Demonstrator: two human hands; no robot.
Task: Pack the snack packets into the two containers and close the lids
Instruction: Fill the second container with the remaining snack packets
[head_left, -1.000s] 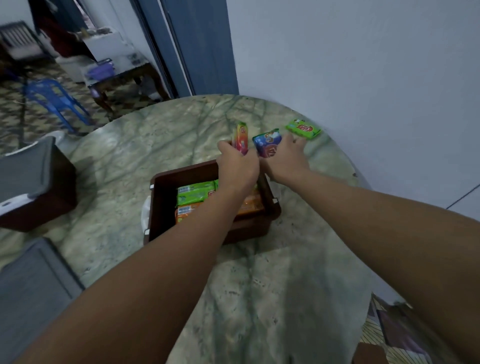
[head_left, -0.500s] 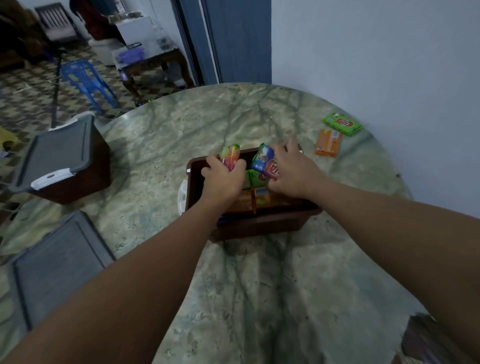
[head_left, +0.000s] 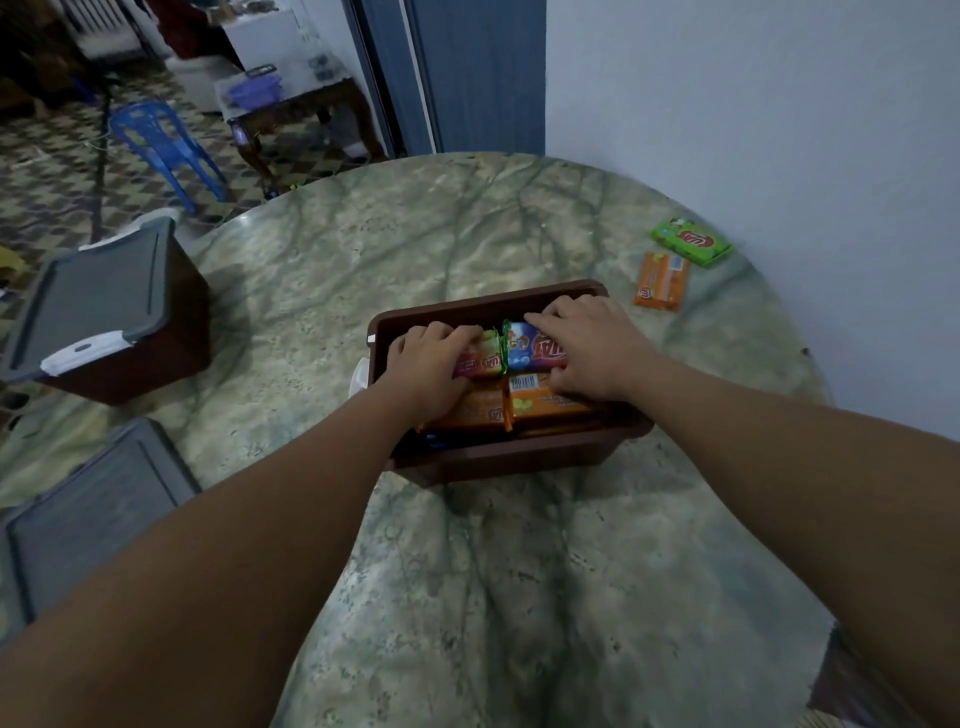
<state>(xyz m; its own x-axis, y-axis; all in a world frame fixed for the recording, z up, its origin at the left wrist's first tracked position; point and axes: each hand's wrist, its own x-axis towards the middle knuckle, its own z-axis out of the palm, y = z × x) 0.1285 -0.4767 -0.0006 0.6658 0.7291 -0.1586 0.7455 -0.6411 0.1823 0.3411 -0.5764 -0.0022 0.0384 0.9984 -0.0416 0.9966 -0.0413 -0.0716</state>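
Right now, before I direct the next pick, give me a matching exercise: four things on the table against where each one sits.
Things:
1. blue packet
2. green packet
3. loose grey lid
4. closed container

Places:
A. flat on the table at the near left
B. on the table's far left edge, lid on
C. on the table by the wall, outside any container
D. in the open container, under the right hand

Pairs: 1-D, 2-C, 3-A, 4-B
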